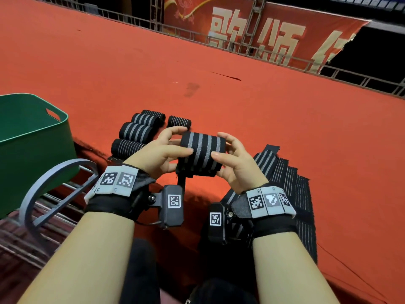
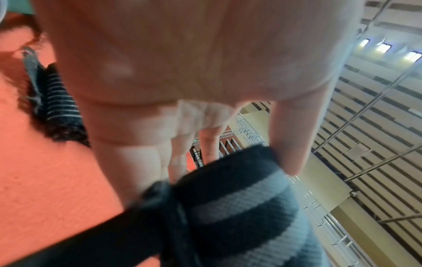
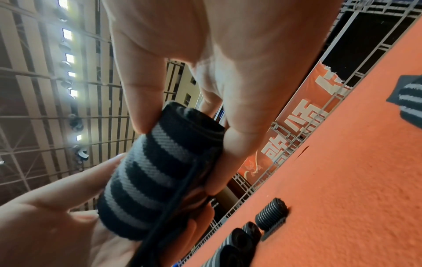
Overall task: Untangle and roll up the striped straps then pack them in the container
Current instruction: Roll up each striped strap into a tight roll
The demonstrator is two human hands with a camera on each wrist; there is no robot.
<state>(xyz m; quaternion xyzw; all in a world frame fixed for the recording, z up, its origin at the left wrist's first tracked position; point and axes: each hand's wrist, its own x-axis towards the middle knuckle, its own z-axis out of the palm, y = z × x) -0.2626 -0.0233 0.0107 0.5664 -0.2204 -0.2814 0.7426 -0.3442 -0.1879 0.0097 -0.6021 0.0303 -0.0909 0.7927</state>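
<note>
- Rolled striped strap point(image 1: 200, 153): a black roll with grey stripes, being held in the air above the red carpeted surface point(image 1: 219, 88), between the two hands; a narrow black tail point(image 1: 181, 183) is hanging down from its lower left end.
- Left hand point(image 1: 162, 152): gripping the left end of the roll, thumb lying across the front and fingers curling behind; in the left wrist view the fingers point(image 2: 137, 162) are reaching down to the roll point(image 2: 239, 207).
- Right hand point(image 1: 236, 163): pinching the right end of the roll, thumb in front and fingers arching over the top; the right wrist view is showing thumb and fingers point(image 3: 239, 140) closing on the end of the roll point(image 3: 160, 171).
- Finished rolls point(image 1: 135, 132): five striped rolls lying side by side on the carpet just beyond the left hand.
- Unrolled straps point(image 1: 291, 187): lying flat in a heap on the carpet, beneath and to the right of the right wrist.
- Green container point(image 1: 32, 137): standing at the left edge of the carpet, near the finished rolls.
- Red banner point(image 1: 263, 31): hanging on a metal railing at the far side.
</note>
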